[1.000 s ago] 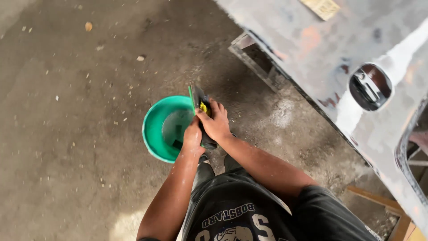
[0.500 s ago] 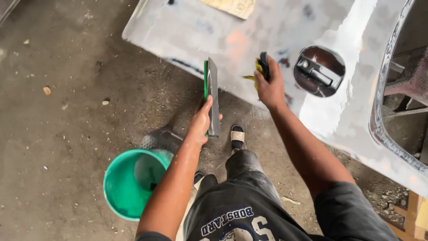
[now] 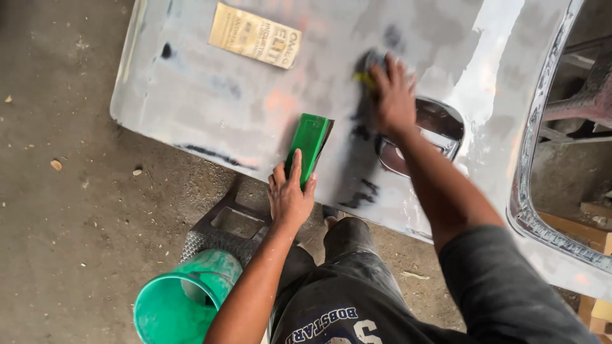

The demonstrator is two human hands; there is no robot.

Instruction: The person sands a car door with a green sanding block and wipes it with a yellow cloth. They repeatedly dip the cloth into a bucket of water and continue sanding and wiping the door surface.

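Dusty concrete floor (image 3: 70, 210), grey sanded car door panel (image 3: 210, 108) propped up over it, green bucket (image 3: 175, 306) down by the knee. Left hand (image 3: 290, 197) clamped round a green sanding block (image 3: 308, 145) resting against the panel. Right hand (image 3: 394, 95) spread flat, pressing something yellow-edged onto the panel just beside the handle recess (image 3: 433, 127), well apart from the left.

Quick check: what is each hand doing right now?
Left hand: closed on a green block, held against the grey panel.
Right hand: pressed flat on the panel over something dark with a yellow edge; grip cannot be told.
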